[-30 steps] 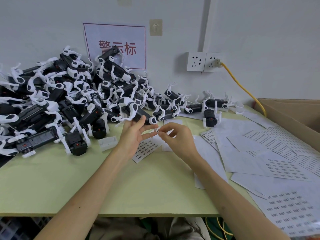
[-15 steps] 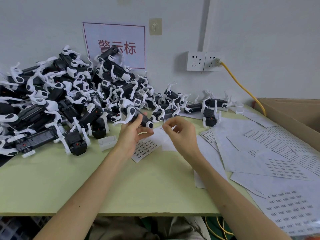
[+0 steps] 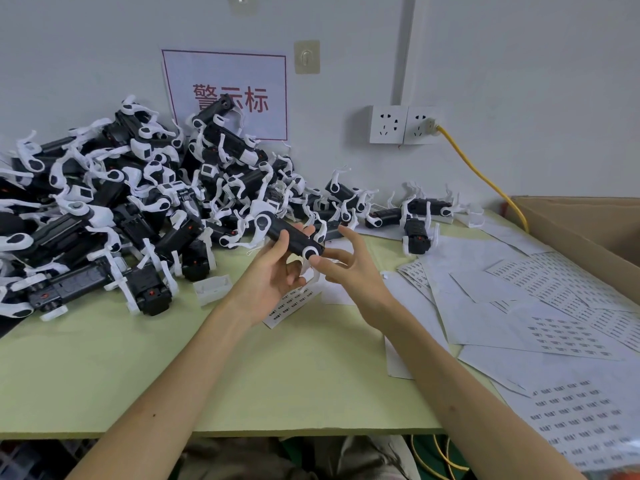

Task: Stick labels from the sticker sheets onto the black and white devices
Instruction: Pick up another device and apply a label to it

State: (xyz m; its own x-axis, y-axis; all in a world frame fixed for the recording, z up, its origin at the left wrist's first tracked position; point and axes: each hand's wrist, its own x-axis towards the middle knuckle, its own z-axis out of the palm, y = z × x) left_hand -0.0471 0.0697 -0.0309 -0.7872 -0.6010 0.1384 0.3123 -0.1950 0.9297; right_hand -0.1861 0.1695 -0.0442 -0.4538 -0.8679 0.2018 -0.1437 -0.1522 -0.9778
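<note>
My left hand (image 3: 273,277) holds one black and white device (image 3: 290,237) just above the table, thumb on top and fingers curled beneath it. My right hand (image 3: 348,270) is beside it with fingers spread and straight; its thumb tip touches the device's white round end. A small sticker sheet (image 3: 289,304) lies on the table partly under both hands. A big pile of black and white devices (image 3: 121,209) fills the left and back of the table. No label is visible on my fingers.
Several sticker sheets (image 3: 554,327) overlap on the right of the green table (image 3: 173,358). An open cardboard box (image 3: 588,233) stands at the right edge, with a yellow cable (image 3: 485,178) running to the wall socket (image 3: 401,124). A small white part (image 3: 213,289) and more devices (image 3: 417,233) lie nearby.
My left hand took a device from the pile's edge and raised it. My right hand, earlier pinching something small at its fingertips, opened and moved its thumb onto the device's end.
</note>
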